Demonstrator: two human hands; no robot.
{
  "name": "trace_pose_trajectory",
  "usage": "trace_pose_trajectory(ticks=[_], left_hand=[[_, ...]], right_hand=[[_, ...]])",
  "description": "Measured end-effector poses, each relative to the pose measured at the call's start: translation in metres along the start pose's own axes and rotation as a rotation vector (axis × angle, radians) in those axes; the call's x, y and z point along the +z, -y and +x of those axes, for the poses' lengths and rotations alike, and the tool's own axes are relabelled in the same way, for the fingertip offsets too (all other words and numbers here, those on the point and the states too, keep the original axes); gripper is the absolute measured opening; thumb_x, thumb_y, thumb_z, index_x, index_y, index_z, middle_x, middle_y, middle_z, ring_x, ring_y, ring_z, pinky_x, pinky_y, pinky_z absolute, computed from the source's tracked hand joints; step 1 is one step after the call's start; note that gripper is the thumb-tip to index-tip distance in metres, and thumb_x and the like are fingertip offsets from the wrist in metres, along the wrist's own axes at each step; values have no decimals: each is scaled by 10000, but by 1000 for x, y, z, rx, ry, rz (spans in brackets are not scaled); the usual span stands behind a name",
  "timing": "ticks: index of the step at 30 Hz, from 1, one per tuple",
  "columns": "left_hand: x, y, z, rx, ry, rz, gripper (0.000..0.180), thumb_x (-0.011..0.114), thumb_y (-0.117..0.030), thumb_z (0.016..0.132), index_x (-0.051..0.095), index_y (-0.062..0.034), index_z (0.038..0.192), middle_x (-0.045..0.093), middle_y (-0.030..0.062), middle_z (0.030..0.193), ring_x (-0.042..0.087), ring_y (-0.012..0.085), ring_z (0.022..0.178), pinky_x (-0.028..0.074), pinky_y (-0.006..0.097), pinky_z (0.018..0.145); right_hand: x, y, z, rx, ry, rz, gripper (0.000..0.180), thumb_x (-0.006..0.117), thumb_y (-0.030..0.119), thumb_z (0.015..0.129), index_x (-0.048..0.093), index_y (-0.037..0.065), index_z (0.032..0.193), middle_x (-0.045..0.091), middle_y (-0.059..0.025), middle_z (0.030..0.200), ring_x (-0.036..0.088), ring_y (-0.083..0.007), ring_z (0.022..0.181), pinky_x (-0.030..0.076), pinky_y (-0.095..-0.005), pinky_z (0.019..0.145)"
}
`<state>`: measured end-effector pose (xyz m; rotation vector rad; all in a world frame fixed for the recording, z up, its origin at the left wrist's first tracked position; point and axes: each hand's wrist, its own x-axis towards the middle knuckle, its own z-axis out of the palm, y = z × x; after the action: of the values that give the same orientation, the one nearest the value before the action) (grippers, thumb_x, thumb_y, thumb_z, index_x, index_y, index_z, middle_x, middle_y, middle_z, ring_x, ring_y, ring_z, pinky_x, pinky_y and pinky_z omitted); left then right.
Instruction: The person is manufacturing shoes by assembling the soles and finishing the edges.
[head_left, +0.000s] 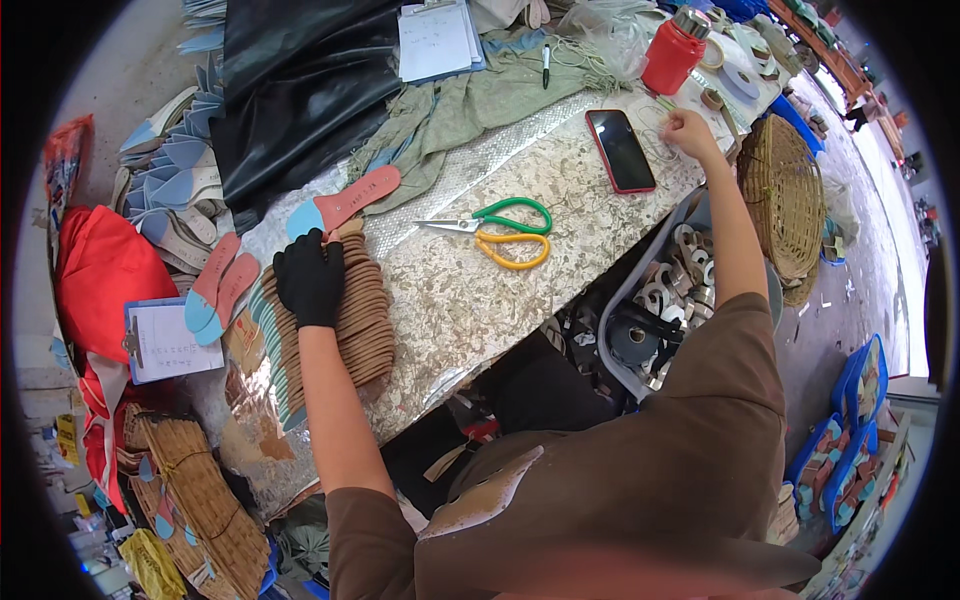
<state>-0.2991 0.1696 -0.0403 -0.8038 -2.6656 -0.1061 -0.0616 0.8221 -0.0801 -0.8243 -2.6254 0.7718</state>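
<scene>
My left hand (310, 278), in a black glove, rests on top of a fanned row of brown shoe insoles (360, 320) lying on the speckled worktable (500, 290). A pink and blue insole (345, 203) lies just beyond that hand. My right hand (688, 131), bare, reaches to the far right of the table and pinches at thin rubber bands (655, 125) beside a red-cased phone (621, 150). Whether it holds one is unclear. Two pairs of scissors, green-handled (505, 217) and yellow-handled (512, 250), lie between my hands.
A red flask (673, 50), tape rolls (742, 80), a pen (546, 65) and a clipboard (434, 40) sit at the table's far end, on green cloth beside black sheeting (300, 90). A grey bin of tape rolls (670, 300) and a woven basket (785, 195) stand right. Insole stacks (175, 190), a red bag (100, 270) lie left.
</scene>
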Motion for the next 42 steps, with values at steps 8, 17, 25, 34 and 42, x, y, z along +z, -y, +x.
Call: trace_pose_trajectory(ticks=[8,17,25,34,42], left_hand=[[-12,7,-9,-6,-19,27,341,548,-410,959,667,-96,896,688,83,867,634,283,861,426,433,853],[-13,11,-8,-22,5,28,347,548,-409,960,665,-92,880,684,88,855,631,283,861,424,432,851],[-13,14,-11,-20,-14,38,341,550,-407,961,662,-95,881,681,87,854,628,284,855,422,429,851],[-13,3,-6,-49,6,-30,323,561,-406,949,660,-104,888,678,79,852,630,281,865,423,430,854],[-8,12,-12,-104,-151,-203,363,712,-421,826,583,-97,925,634,101,862,617,325,882,437,456,808]], right_hand=[[32,26,-12,-264,-278,-282,219,739,164,832,653,18,970,674,-127,839,660,-303,791,520,-379,741],[32,57,-25,-86,-133,-8,249,701,68,855,569,51,1066,661,-89,850,655,-229,787,518,-353,746],[27,128,14,-401,-130,195,194,586,-68,896,528,35,1050,574,-42,804,595,-151,763,496,-300,711],[51,130,91,-484,-113,-232,331,555,-104,750,564,60,1037,690,-169,917,667,-392,913,521,-461,765],[73,117,101,-318,-332,-505,228,512,144,907,612,145,1111,708,-168,1015,676,-403,974,529,-513,782]])
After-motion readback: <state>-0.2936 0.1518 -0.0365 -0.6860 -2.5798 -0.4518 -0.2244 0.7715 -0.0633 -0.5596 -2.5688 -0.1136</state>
